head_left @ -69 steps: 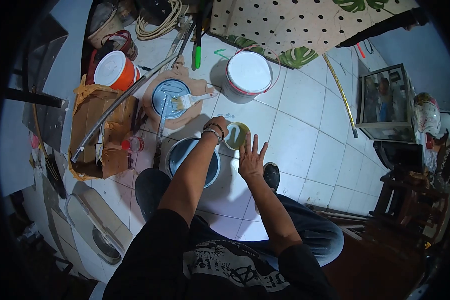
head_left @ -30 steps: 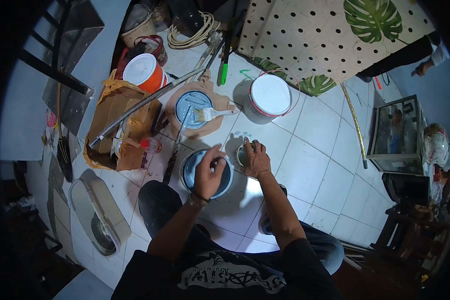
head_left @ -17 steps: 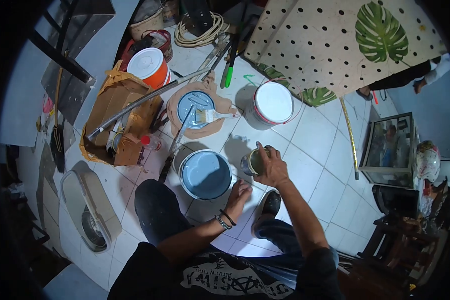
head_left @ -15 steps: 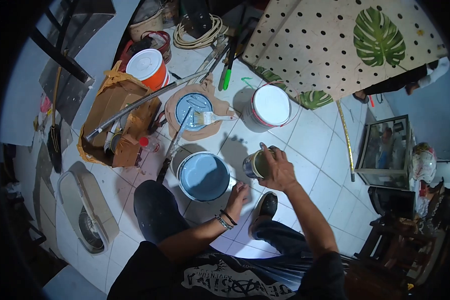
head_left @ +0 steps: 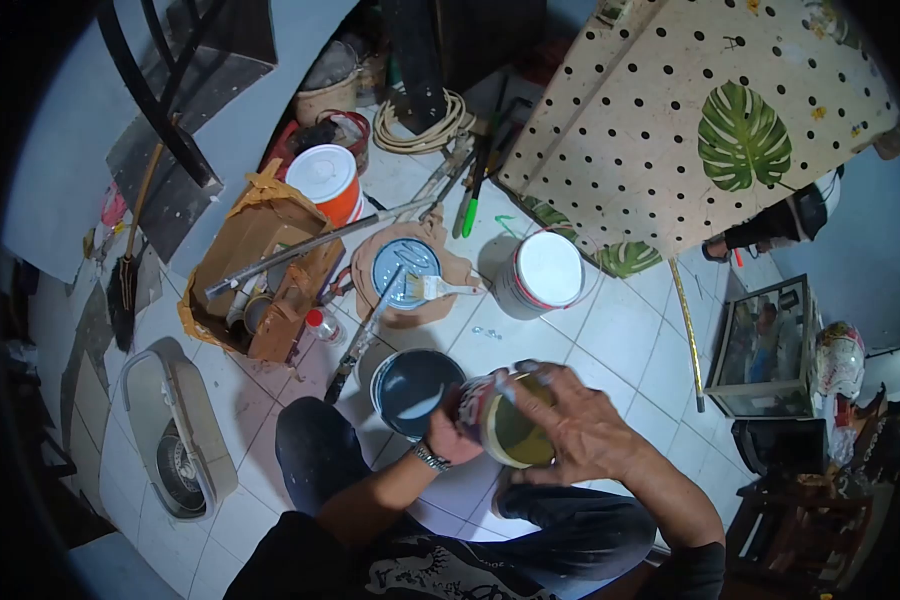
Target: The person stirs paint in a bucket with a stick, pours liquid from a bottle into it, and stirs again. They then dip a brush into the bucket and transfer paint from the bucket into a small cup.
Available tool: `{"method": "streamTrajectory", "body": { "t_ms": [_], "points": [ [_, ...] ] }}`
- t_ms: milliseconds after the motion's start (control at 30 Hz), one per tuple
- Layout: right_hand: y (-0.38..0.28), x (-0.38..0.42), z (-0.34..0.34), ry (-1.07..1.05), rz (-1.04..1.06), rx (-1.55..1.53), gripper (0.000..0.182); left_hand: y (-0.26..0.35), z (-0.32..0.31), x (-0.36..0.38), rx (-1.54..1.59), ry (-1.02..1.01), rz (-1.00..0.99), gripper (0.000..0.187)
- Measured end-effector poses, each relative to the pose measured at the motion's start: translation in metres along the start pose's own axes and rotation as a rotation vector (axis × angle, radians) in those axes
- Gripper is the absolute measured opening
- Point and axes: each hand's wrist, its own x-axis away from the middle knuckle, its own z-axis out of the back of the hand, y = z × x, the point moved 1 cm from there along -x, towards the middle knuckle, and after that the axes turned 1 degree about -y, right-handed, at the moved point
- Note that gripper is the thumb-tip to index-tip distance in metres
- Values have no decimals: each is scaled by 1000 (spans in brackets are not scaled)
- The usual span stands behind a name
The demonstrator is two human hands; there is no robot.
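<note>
My right hand point(head_left: 585, 425) is wrapped over the side and rim of a small can point(head_left: 515, 430), which is tilted with its greenish-yellow side or mouth facing up. My left hand point(head_left: 452, 432) is against the can's left side, its fingers partly hidden behind the can. Just left of the can stands a white bucket of blue-grey paint point(head_left: 416, 390), now in shadow. Beyond it a round lid with blue paint point(head_left: 404, 268) lies on a brown cloth point(head_left: 410, 316), with a paintbrush point(head_left: 440, 287) across it. A closed white pail point(head_left: 548, 270) stands to the right.
At left are a torn cardboard box point(head_left: 205, 290), a red-capped bottle point(head_left: 322, 326) and a grey plastic tub point(head_left: 150, 420). An orange pail point(head_left: 325, 175) and coiled hose point(head_left: 420, 135) are farther back. A person point(head_left: 795, 215) is at the upper right, near a glass cabinet point(head_left: 765, 350).
The can has moved toward me and slightly left, now lifted and tilted near the bucket. My left hand has come to its side. The view has shifted.
</note>
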Motion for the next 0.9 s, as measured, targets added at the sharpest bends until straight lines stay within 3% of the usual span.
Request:
{"method": "streamTrajectory", "body": {
  "t_ms": [33, 67, 100, 167, 200, 233, 267, 300, 367, 433, 467, 567, 667, 767, 900],
  "points": [
    [1, -6, 1, -11, 113, -86, 112, 9, 2, 13, 42, -27, -10, 75],
    [8, -15, 3, 53, 218, -115, 111, 15, 2, 27, -59, 121, -57, 79],
    [19, -28, 1, 112, 322, -145, 109, 21, -3, 36, -62, 27, -99, 84],
    [57, -64, -18, 176, 221, -129, 102, 39, -15, 57, -272, 152, -117, 92],
    [84, -91, -34, 125, 199, -281, 87, 41, -8, 73, -302, 208, -177, 99],
    [95, -119, -39, 33, 114, -490, 74, 48, -18, 84, -143, 81, -174, 103],
    [110, -142, -52, -77, 18, -423, 62, 55, -8, 99, 45, 76, -243, 102],
    [131, -172, -74, -97, 46, -555, 60, 60, -4, 110, 230, 66, -315, 101],
    [172, -228, -119, -161, 97, -813, 57, 71, 1, 122, -7, 65, -419, 102],
    [190, -259, -135, -102, 26, -660, 53, 80, 10, 131, -283, 182, -525, 103],
    [201, -272, -143, -66, -9, -584, 52, 77, 10, 132, -136, 138, -582, 101],
    [258, -324, -218, 85, -46, -13, 53, 77, 33, 140, -343, 163, -665, 100],
    [265, -333, -243, 32, -245, 151, 55, 60, 14, 138, -114, 113, -721, 74],
    [269, -338, -253, -1, -258, 214, 51, 47, -21, 112, -32, -73, -718, 80],
    [243, -315, -219, 65, -125, 174, 47, 50, -18, 95, 37, -77, -689, 87]
  ]
}}
